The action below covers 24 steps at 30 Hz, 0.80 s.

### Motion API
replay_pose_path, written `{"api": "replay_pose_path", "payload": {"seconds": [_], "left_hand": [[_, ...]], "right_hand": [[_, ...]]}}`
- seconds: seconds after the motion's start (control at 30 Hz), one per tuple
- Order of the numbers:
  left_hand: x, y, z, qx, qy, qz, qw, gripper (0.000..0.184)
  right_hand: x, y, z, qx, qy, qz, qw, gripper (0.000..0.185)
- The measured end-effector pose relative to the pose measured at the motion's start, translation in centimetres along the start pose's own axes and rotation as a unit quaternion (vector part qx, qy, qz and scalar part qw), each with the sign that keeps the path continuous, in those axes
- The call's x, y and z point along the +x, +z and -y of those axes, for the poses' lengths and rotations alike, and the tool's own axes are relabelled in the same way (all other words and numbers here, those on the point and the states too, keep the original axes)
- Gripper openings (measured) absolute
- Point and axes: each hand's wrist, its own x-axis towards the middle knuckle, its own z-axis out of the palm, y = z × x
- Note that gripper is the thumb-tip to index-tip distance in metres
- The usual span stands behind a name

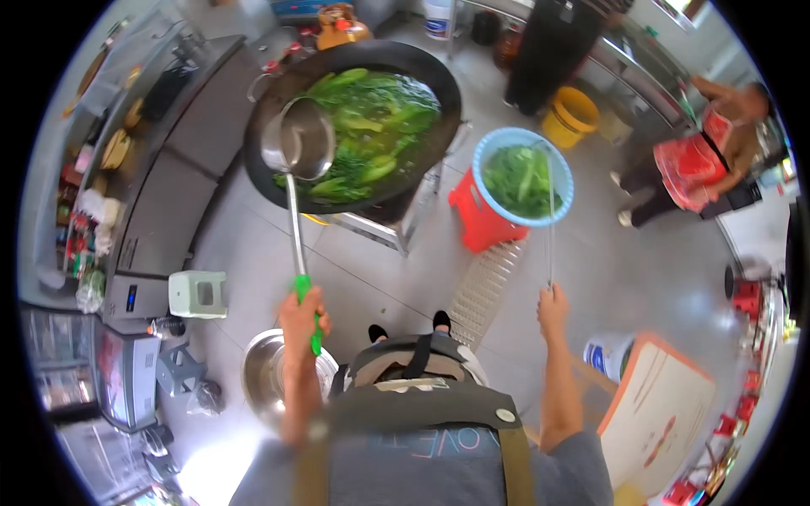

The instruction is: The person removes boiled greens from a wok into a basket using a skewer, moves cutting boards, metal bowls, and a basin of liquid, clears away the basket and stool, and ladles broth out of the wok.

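Two bare hands work two long-handled tools in a tiled kitchen. The left hand (305, 319) closes its fingers around the green grip of one metal ladle (295, 221), the grip's end sticking out past the fist toward the body. The ladle's bowl lies well ahead of those fingers, over the near left side of one big dark wok (260, 169) holding leafy greens (380, 126) in liquid.

The right hand (552, 312) is shut around the near end of one slender metal tool (552, 244); its shaft runs forward from the fingers to one pale blue basket (483, 160), also filled with greens (516, 181). The tool's far end is too blurred to make out. One red bucket (477, 221) stands beneath the basket, one yellow bucket (569, 126) beyond it.

On the floor are one steel basin (255, 379), near the left forearm, and two stools, one pale green (196, 294) and one grey (179, 369). One person in a red apron (692, 164) stands at right.
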Motion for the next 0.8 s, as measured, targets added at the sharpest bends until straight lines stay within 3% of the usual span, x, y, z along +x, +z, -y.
{"api": "replay_pose_path", "payload": {"seconds": [0.07,0.17,0.33,0.53,0.63,0.73,0.8], "left_hand": [[-0.5,0.1,-0.7,-0.014,0.002,-0.009,1.000,0.017],[-1.2,0.2,-1.9,0.035,0.001,-0.036,0.999,0.017],[-0.7,-1.8,-2.4,0.037,0.023,-0.042,0.998,0.016],[0.0,-4.5,-3.3,0.023,0.014,-0.014,1.000,0.013],[0.8,-6.2,-3.4,0.022,0.009,-0.002,1.000,0.012],[0.8,-7.9,-4.0,0.030,-0.002,-0.005,1.000,0.011],[1.0,-9.1,-4.1,0.026,-0.006,-0.006,1.000,0.011]], "right_hand": [[-3.1,0.0,3.5,0.028,0.000,0.007,1.000,0.032],[-6.1,0.5,10.1,0.125,-0.088,0.041,0.987,0.029],[-5.0,0.4,19.2,-0.008,-0.096,0.172,0.980,0.035],[2.6,9.2,27.7,-0.179,-0.318,0.148,0.919,0.036],[3.2,14.4,31.2,-0.228,-0.290,0.130,0.920,0.033],[5.0,17.8,31.9,-0.253,-0.248,0.223,0.908,0.020],[4.3,19.0,31.1,-0.147,-0.175,0.302,0.925,0.015]]}}
